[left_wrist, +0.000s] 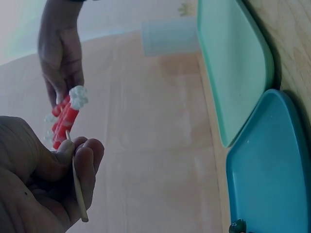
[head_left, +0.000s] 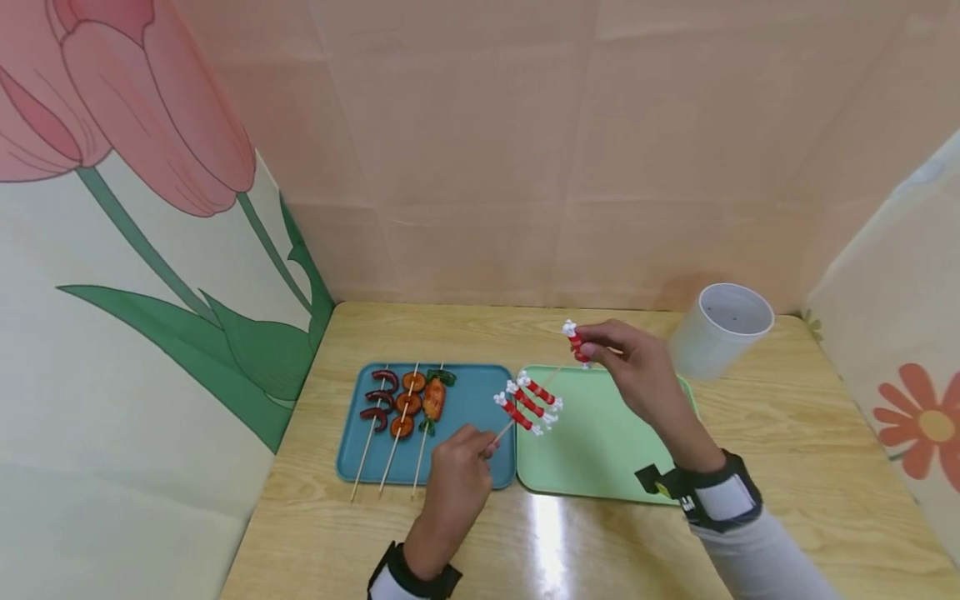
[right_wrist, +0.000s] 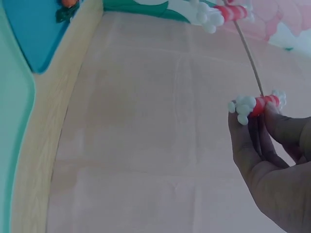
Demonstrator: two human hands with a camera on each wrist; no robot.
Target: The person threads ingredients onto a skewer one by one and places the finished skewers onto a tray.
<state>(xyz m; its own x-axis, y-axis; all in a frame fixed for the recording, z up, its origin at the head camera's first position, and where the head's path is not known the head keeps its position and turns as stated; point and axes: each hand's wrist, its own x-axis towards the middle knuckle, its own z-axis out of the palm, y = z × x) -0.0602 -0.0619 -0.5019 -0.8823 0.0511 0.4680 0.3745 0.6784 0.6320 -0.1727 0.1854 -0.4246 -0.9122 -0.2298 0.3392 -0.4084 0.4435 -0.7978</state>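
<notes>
My left hand [head_left: 457, 467] grips a thin wooden skewer [left_wrist: 77, 189] near its lower end, thumb against the fingers. Threaded on that skewer are three red pieces with knobbly white ends [head_left: 528, 402], like little meat bones. Up and to the right, my right hand [head_left: 637, 367] pinches another such red-and-white bone-shaped piece [right_wrist: 265, 104] between thumb and fingers. The skewer's far tip comes right at this piece in the right wrist view. Both hands are raised over the trays.
On the blue tray [head_left: 480, 383] lie three skewers: one with dark red curls [head_left: 378, 398], one with orange-brown rounds [head_left: 408, 404], one with an orange piece [head_left: 434, 400] among green bits. A light green tray [head_left: 600, 458] adjoins it. Behind stands a white cup [head_left: 712, 333].
</notes>
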